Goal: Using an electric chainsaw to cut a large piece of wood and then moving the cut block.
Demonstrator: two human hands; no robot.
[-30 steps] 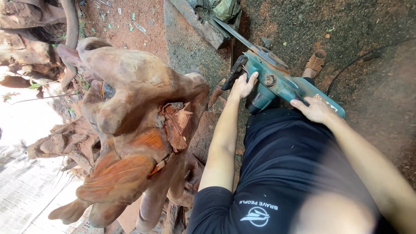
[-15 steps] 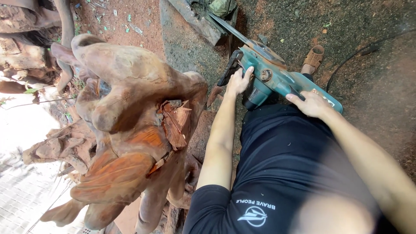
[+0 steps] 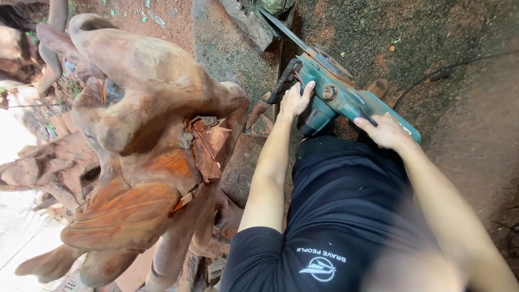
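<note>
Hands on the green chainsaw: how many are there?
2. The left hand grips the front handle of the chainsaw; the right hand holds its rear handle. No other hands show.

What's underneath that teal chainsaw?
Under the teal chainsaw lies dark, sawdust-strewn ground. The left hand and right hand grip it. Its blade tip is hidden near a plank.

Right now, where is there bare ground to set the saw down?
Bare ground lies right of the teal chainsaw, crossed only by a thin cable. A dirt strip runs between the carved root sculpture and a plank. Wood scraps crowd the space beside the left hand.
</note>
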